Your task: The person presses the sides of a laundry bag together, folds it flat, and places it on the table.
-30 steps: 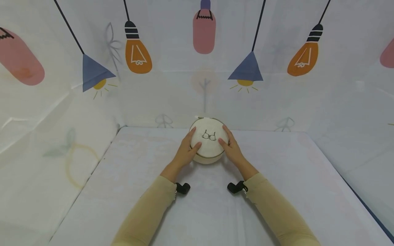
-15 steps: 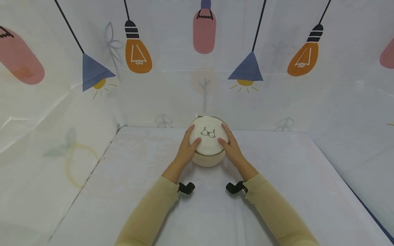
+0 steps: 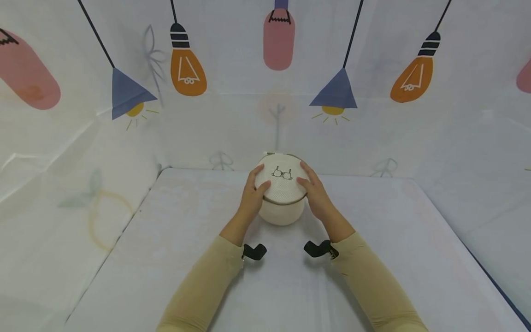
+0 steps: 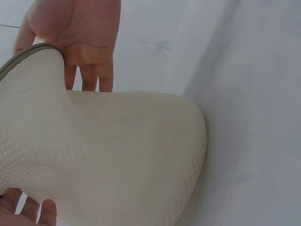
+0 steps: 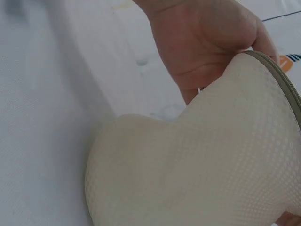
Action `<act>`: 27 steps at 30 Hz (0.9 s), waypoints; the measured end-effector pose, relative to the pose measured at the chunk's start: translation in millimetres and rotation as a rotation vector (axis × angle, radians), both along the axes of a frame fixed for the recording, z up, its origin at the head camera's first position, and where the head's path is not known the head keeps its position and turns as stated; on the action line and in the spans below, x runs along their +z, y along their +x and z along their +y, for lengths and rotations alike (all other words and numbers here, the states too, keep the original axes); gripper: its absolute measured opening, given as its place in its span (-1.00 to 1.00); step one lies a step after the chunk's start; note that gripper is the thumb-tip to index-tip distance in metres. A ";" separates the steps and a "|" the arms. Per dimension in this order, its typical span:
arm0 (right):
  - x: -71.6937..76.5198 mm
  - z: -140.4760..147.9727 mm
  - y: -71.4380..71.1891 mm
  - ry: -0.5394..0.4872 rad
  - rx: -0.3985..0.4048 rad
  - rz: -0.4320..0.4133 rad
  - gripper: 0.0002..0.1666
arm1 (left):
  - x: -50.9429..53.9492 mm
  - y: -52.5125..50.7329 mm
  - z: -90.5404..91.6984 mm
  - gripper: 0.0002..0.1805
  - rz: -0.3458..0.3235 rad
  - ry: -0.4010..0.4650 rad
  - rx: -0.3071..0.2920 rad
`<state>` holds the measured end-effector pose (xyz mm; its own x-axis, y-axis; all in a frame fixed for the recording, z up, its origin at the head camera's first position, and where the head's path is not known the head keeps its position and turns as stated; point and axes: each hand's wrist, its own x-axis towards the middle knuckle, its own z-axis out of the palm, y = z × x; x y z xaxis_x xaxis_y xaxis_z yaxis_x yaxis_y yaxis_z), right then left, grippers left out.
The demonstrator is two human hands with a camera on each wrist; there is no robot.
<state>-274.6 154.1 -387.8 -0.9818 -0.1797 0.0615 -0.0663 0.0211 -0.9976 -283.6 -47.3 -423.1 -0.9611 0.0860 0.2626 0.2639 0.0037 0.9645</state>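
Cream mesh bra wash bag (image 3: pixel 281 213), bra print (image 3: pixel 282 173) up, sits near middle of white table's (image 3: pixel 286 295) far edge. Left hand (image 3: pixel 252 194) pinches bag's table-left rim, right hand (image 3: pixel 317 195) its table-right rim.

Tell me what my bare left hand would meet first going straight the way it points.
The round, olive-rimmed cream mesh bag, which your left hand is gripping; beyond it, probably the white printed backdrop, though depth is unclear.

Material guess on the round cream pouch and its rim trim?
Pouch: soft matte mesh, likely polyester; it shows a fine cell pattern and dented sides. Rim trim: dull olive fabric, maybe zipper tape; parallel lines run along it, teeth unclear.
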 end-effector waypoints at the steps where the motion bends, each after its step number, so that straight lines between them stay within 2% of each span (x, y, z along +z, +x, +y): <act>1: -2.6 0.1 -2.0 -0.018 -0.001 -0.004 -0.25 | -0.3 0.5 1.1 -0.37 -0.001 0.011 0.004; 4: -8.6 0.4 -6.8 -0.022 -0.004 0.004 -0.24 | -0.6 2.3 3.5 -0.38 -0.005 0.032 0.011; 17: -6.5 -2.7 -2.3 -0.132 -0.008 -0.062 -0.26 | 0.4 6.9 9.5 -0.41 -0.017 0.075 0.034; 27: -11.6 -4.6 -3.9 -0.192 -0.078 -0.102 -0.38 | -3.3 8.5 10.0 -0.47 -0.058 0.122 0.063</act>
